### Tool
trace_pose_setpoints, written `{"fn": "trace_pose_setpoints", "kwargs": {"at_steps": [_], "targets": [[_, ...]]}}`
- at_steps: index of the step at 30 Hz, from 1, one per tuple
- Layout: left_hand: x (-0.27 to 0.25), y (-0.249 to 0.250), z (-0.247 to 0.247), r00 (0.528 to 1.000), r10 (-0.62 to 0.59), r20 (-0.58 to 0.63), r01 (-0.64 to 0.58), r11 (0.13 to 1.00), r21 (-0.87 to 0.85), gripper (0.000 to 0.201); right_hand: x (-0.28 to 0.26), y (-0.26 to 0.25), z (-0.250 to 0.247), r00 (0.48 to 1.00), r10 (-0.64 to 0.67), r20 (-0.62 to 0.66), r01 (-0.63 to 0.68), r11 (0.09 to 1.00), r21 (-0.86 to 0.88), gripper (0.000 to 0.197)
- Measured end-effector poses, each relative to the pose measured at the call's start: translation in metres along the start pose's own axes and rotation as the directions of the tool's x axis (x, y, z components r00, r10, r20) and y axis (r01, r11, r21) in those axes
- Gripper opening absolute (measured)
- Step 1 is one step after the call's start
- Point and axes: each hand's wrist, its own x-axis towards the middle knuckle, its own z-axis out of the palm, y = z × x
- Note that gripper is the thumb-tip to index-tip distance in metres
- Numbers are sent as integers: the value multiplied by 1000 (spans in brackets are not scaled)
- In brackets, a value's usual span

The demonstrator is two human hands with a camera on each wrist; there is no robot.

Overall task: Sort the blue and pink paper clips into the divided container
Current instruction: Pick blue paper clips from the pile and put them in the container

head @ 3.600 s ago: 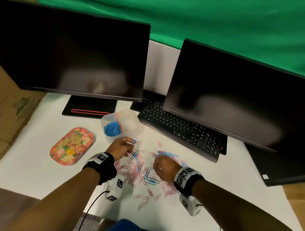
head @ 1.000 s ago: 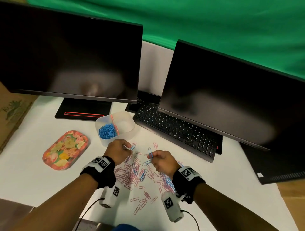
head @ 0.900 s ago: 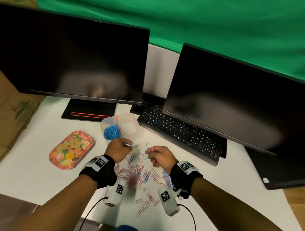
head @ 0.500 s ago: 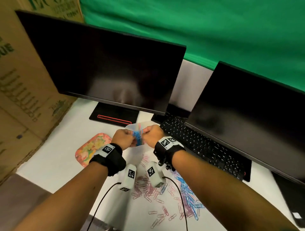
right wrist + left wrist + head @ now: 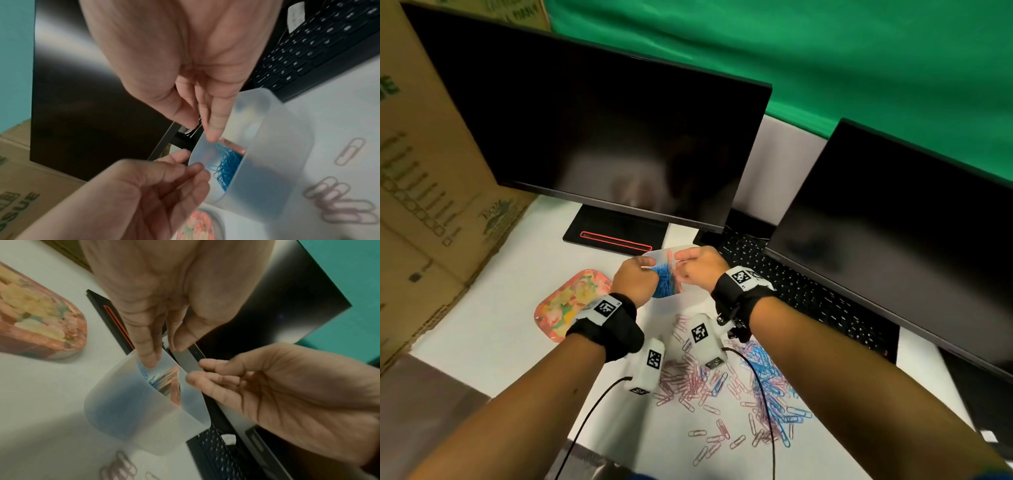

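Your left hand [image 5: 635, 279] and right hand [image 5: 697, 267], fingers loosely curled, grip nothing over the container [image 5: 273, 164] at frame centre; blue clips [image 5: 225, 168] lie inside, pink clips [image 5: 688, 380] on the desk [image 5: 493, 329].

I've lifted both hands off the loose clips and brought them together over the container [image 5: 659, 255]. My left hand [image 5: 635, 281] and right hand [image 5: 697, 269] now hover at its rim, fingertips above the blue clips [image 5: 225, 167].

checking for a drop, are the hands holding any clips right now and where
Cannot tell: left hand and right hand have fingertips at the container rim over the blue clips; no clip plainly pinched.
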Motion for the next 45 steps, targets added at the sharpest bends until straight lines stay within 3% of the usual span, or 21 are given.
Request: {"fn": "trace_pose_setpoints", "kwargs": {"at_steps": [3, 4, 6, 8, 10, 16, 19, 23, 25, 29, 31, 33, 45], "targets": [[-18, 0, 9, 983, 185, -6, -183, 978, 101, 21, -18, 28, -16, 1000, 8, 12, -10, 991, 132, 26], [-26, 0, 14, 970, 239, 39, -242, 954, 176, 17, -26, 40, -20, 1000, 5, -7, -4, 996, 92, 27], [-38, -5, 28, 942, 290, 172, -331, 892, 308, 14, -45, 71, -28, 998, -30, -54, 21, 989, -148, 27], [-39, -19, 43, 919, 260, 297, -372, 823, 430, 14, -65, 101, -30, 999, -34, -35, 18, 918, -397, 26], [-35, -34, 58, 919, 187, 347, -358, 764, 536, 10, -82, 126, -26, 1000, -9, 25, 20, 855, -519, 29], [-25, -60, 83, 921, 98, 378, -371, 520, 770, 24, -117, 171, -10, 960, -87, 267, 261, 620, -740, 32], [-22, -67, 86, 926, 81, 368, -360, 481, 800, 22, -119, 178, -8, 948, -149, 282, 316, 551, -773, 30], [-20, -73, 87, 928, 88, 362, -360, 458, 812, 22, -118, 185, -9, 943, -220, 250, 333, 594, -732, 24], [-21, -75, 87, 927, 83, 365, -361, 457, 813, 22, -118, 186, -13, 951, -218, 219, 309, 665, -680, 21], [-22, -79, 85, 921, 93, 377, -379, 434, 817, 24, -114, 187, -22, 992, -65, 106, 105, 897, -430, 11], [-23, -80, 84, 920, 101, 379, -384, 428, 818, 24, -113, 188, -25, 998, -14, 63, 33, 950, -311, 24], [-23, -80, 83, 921, 113, 374, -384, 432, 816, 23, -111, 189, -29, 999, 10, 35, -1, 966, -259, 29], [-28, -75, 86, 919, 123, 374, -383, 499, 777, 20, -110, 188, -40, 999, 46, 27, -43, 994, -101, 16]]}}
